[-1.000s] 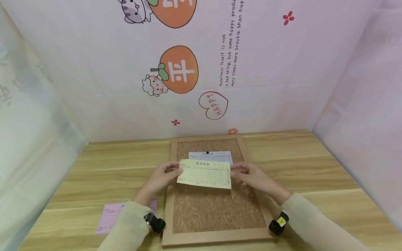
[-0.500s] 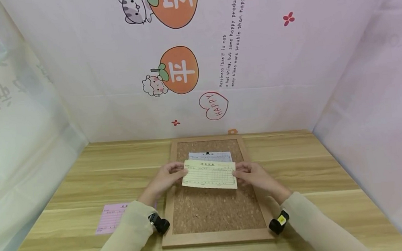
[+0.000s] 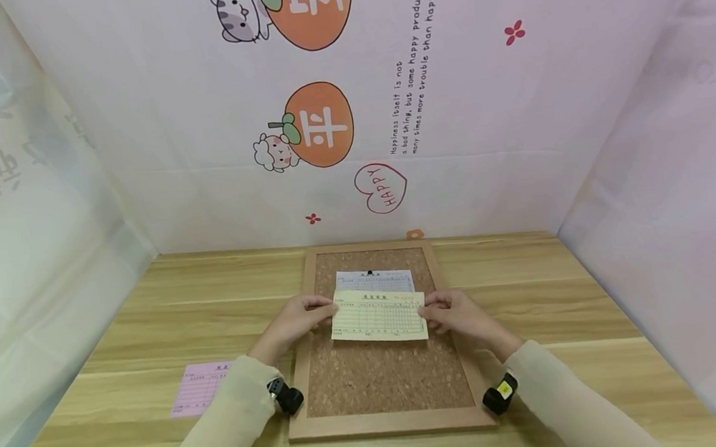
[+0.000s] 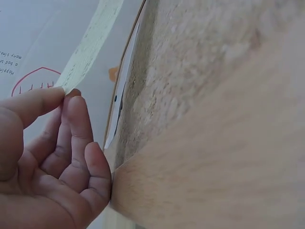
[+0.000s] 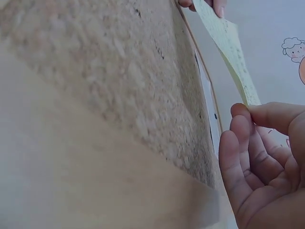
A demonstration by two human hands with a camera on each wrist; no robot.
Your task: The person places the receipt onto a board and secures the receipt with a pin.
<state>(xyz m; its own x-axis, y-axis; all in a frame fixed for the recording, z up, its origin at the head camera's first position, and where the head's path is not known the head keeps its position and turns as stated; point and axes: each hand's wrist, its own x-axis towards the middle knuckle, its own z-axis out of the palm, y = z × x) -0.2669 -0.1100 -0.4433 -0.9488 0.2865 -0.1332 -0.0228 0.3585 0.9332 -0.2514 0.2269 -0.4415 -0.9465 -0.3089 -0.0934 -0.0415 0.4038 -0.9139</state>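
A pale yellow printed slip [image 3: 378, 315] is held level over the cork board [image 3: 382, 376], just below a white slip [image 3: 374, 280] pinned at the board's top by a dark pin [image 3: 370, 273]. My left hand [image 3: 299, 318] pinches the yellow slip's left edge, thumb and fingers on the paper [image 4: 83, 50] in the left wrist view. My right hand [image 3: 457, 311] pinches its right edge, and the slip [image 5: 228, 50] shows edge-on above the cork in the right wrist view. The slip hangs slightly above the cork.
A pink printed slip [image 3: 200, 388] lies on the wooden table [image 3: 148, 330] left of the board, partly under my left sleeve. Patterned fabric walls [image 3: 321, 112] close in the back and both sides. Black wrist cameras sit on both forearms.
Both hands carried the yellow slip a little to the right and down and turned it from tilted to nearly level, square with the board.
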